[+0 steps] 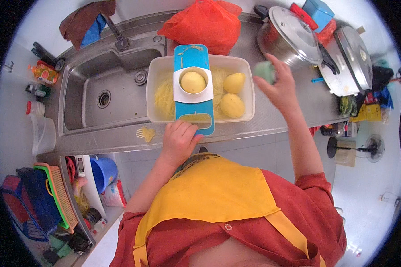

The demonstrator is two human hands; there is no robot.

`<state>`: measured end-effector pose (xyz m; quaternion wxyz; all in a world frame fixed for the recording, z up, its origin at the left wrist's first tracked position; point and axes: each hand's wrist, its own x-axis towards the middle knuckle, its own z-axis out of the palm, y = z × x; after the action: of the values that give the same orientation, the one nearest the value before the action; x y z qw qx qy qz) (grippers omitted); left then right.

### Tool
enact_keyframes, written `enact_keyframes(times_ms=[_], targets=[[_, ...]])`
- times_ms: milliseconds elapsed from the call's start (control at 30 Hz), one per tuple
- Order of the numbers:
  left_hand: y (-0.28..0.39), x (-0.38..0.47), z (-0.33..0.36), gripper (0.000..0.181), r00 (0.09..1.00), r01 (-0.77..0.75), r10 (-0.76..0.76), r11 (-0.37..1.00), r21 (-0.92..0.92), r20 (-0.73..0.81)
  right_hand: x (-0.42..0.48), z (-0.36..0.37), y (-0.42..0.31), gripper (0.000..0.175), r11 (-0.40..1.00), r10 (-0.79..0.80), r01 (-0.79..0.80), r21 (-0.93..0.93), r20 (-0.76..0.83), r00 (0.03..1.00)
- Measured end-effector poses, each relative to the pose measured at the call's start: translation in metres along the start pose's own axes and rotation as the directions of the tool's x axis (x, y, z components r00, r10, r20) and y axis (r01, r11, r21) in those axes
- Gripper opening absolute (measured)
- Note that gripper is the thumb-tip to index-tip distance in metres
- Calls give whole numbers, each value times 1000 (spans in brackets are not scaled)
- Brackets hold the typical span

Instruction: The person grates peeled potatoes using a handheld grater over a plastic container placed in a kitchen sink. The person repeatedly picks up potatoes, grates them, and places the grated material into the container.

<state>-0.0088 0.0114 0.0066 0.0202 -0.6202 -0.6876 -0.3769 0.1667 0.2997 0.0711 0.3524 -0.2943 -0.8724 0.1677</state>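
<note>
A blue slicer board (191, 60) lies across a white plastic tub (250, 90). On the board sits a white round holder (177, 95) with a peeled yellow potato (193, 82) in it. My left hand (181, 140) grips the board's near end by its handle opening. My right hand (277, 83) is raised to the right of the tub, around a blurred pale green object (265, 71). Inside the tub are thin yellow shreds (165, 96) and two peeled potatoes (232, 105) at the right. A fork (140, 132) with yellow shreds on it rests on the counter edge.
Left of the tub is a steel sink (93, 90) with a faucet (120, 41). Behind the tub lies a red plastic bag (204, 26). A pressure cooker (282, 40) and a white electric cooker (341, 66) stand at the right back. A clear pitcher (44, 133) stands left.
</note>
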Motion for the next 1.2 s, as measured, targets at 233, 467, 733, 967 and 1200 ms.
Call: enact_keyframes(times_ms=[233,467,733,967,1200], targets=[[-6,-5,5,23,996,-24,23,1000,-11,-82,48,61,-147,70,952,-264,304,-37,402,877],[-13,-18,16,25,988,-38,23,994,-99,-153,45,93,-182,71,948,-231,312,-67,532,815],[-20,-18,21,25,977,-77,54,991,-108,-205,31,95,-159,66,900,-345,426,-90,450,824],[-27,-21,29,25,980,-94,66,985,-147,-186,36,106,-145,60,840,-463,540,-62,438,770],[-25,-20,31,21,969,-111,79,986,-128,-234,71,127,-128,56,925,-298,360,-120,355,886]])
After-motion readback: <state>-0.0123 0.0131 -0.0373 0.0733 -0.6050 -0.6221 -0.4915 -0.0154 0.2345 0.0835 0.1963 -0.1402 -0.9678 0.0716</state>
